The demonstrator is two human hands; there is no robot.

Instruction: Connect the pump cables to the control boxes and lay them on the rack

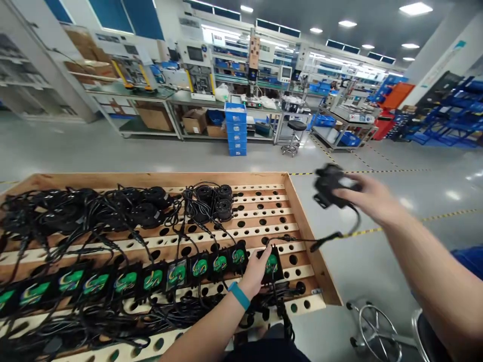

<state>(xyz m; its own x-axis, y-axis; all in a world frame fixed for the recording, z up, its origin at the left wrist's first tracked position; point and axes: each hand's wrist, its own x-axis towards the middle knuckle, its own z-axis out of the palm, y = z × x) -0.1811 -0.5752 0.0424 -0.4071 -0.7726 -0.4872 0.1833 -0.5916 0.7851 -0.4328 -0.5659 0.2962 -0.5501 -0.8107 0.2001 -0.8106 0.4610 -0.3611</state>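
Observation:
My left hand [255, 271], with a teal band at the wrist, is on the left edge of a black housing with a green board [271, 263], at the right end of a row of similar units. Raised past the right side of the wooden tray [307, 221], my right hand [366, 196] grips a black device [332, 186] with a small white label, slightly blurred. A black cable [324, 240] with a connector hangs from the device and runs back over the tray's rim. Coiled black cables and round black parts [147, 213] lie in the tray's far left.
Below right of the tray stands a wheeled stool base [377, 327]. Across the floor are workbenches [132, 90] with machines, stacked blue bins [236, 128] and a round black stool [296, 125]. Dark blue fabric [470, 261] shows at the right edge.

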